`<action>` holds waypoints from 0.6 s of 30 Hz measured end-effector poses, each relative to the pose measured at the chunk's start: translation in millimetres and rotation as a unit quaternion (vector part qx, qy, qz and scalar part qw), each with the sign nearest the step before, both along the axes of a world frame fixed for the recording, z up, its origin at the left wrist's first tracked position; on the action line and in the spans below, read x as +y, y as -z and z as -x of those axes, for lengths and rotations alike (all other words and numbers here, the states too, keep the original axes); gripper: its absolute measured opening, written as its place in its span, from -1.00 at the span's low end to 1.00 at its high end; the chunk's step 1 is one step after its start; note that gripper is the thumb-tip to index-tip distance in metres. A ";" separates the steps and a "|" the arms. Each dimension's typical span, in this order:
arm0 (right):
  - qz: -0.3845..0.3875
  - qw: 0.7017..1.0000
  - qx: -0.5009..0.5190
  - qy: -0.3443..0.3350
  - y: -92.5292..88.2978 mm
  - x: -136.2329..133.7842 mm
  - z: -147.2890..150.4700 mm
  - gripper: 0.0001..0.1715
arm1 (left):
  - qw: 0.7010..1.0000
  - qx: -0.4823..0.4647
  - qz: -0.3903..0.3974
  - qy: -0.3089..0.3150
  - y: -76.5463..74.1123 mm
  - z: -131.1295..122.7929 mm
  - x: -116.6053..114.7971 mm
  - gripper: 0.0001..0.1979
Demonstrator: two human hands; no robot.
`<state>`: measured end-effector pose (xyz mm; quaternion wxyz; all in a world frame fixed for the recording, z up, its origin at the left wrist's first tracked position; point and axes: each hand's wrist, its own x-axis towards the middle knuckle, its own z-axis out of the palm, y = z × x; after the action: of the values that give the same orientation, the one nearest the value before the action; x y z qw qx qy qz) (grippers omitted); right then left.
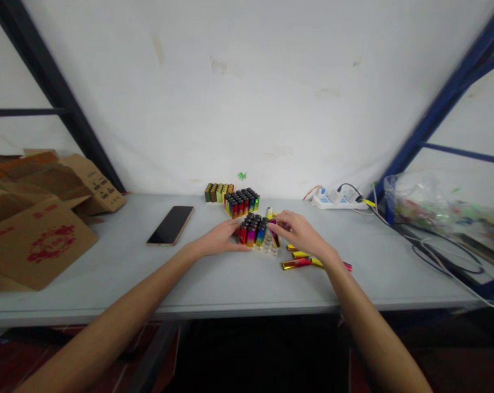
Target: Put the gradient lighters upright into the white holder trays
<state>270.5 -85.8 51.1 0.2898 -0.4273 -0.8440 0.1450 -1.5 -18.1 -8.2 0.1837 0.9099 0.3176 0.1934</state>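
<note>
A clear plastic tray [270, 250] stands in the middle of the table, partly filled with upright, shiny multicoloured lighters [250, 234] with black tops. My left hand [219, 238] grips the tray's left side, thumb at the front and fingers behind. At the right side, my right hand [299, 230] pinches a purple lighter [274, 238], slightly tilted over the tray's vacant slots. Several loose yellow and red lighters [296, 263] lie on the table beneath my right wrist. My fingers partly hide the tray's far right corner.
Behind stand another group of black-topped lighters [242, 203] and a block of green and yellow ones [219, 192]. A phone [171, 225] lies left, beside cardboard boxes [42, 240]. At right are a power strip [337, 202], cables and a plastic bag [418, 199]. Dark posts flank the table [230, 284].
</note>
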 end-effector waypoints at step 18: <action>0.018 0.995 -0.091 -0.039 7.7 1.1 13.1 -0.63 | 1.000 -0.007 0.007 -0.002 -3.5 -0.7 -3.8 -0.32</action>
<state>257.4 -84.7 43.4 0.1978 -0.4106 -0.8803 0.1318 -0.7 -21.9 -4.7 0.1922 0.9064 0.3199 0.1980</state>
